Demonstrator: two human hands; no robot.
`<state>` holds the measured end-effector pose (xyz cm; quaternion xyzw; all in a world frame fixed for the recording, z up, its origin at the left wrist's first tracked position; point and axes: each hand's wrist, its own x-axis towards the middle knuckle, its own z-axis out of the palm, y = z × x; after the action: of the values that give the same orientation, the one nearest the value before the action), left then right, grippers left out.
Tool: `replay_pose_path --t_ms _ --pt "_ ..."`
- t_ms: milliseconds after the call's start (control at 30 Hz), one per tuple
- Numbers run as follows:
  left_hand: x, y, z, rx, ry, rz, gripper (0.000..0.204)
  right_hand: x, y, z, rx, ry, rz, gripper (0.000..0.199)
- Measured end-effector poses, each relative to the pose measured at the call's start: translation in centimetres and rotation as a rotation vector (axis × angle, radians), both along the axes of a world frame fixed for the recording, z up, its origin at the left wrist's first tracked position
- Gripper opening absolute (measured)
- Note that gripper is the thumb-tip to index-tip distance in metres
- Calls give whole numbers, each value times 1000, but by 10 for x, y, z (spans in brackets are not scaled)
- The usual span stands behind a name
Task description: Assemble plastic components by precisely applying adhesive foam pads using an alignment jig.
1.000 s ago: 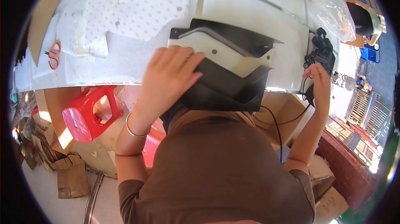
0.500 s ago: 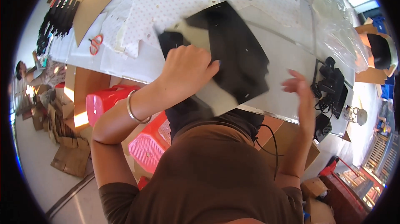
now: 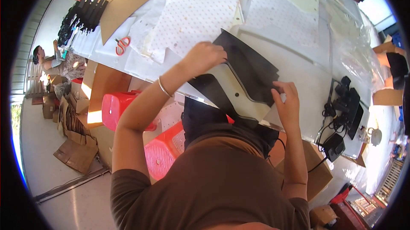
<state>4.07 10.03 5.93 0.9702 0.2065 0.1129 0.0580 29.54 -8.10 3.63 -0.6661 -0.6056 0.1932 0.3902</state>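
Note:
A black sheet (image 3: 250, 65) with notches on its right edge lies at the front of the table, tilted toward me. Across it runs a cream, angular strip (image 3: 234, 85) with a dark round hole; whether the two are joined I cannot tell. My left hand (image 3: 206, 57), wearing a bangle at the wrist, is closed on the sheet's upper left edge, its fingertips partly hidden. At the right edge, the thumb and fingertips of my right hand (image 3: 288, 97) meet at the black sheet in a loose pinch. The sheet's lower left part hangs past the table edge.
Dotted white sheets (image 3: 200, 18) with cream pieces cover the table's far side. Orange-handled scissors (image 3: 122, 45) and cardboard (image 3: 128, 3) lie left. Black cabled devices (image 3: 345, 101) and clear plastic film (image 3: 352, 46) are right. Red stools (image 3: 164, 151) stand below; another person (image 3: 49, 62) is far left.
The black sheet has swung down and settled at the table's front, showing more of the cream strip. My right hand has moved in from the right to its edge, fingers closing.

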Motion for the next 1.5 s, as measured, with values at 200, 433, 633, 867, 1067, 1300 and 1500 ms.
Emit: replay_pose_path --t_ms 200,433,633,867,1067,1300,1500 --pt "-11 -49 -14 -59 -88 148 13 22 39 39 48 69 -33 13" --pt "-63 52 -4 129 -347 619 22 24 187 27 -59 37 123 19" --pt "-137 127 -60 254 73 1320 45 4 337 -35 -208 -23 85 28" --pt "-174 140 -31 71 -503 1086 36 18 358 -67 -175 22 48 30" --pt "-348 80 -16 -323 -885 1332 33 33 326 -34 -173 133 121 26" --pt "-462 -135 -108 -321 -572 1883 33 20 322 0 -140 84 321 34" --pt "-381 -185 -211 -290 -409 2201 33 -36 320 -13 -188 172 453 33"
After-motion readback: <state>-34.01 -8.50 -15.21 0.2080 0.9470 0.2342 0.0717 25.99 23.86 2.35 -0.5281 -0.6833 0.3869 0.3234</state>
